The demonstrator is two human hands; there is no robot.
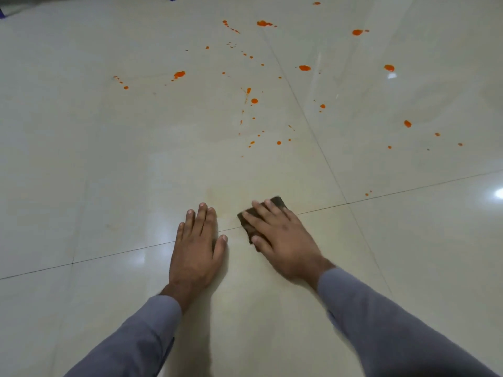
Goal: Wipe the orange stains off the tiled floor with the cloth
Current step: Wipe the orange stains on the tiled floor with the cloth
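Pressing the dark cloth (275, 210) flat under straight right hand (283, 240) fingers, the left hand (197, 246) bracing open-palmed on the tiled floor (109, 159), the person is advised to sweep forward into the orange stains (254, 100) well ahead.

No text, label, brand, number or sign can be read anywhere in the view. The floor tiles (136, 159) are plain and glossy, the dark cloth (277, 204) bears no print, and the grey sleeves (381, 322) carry no lettering.
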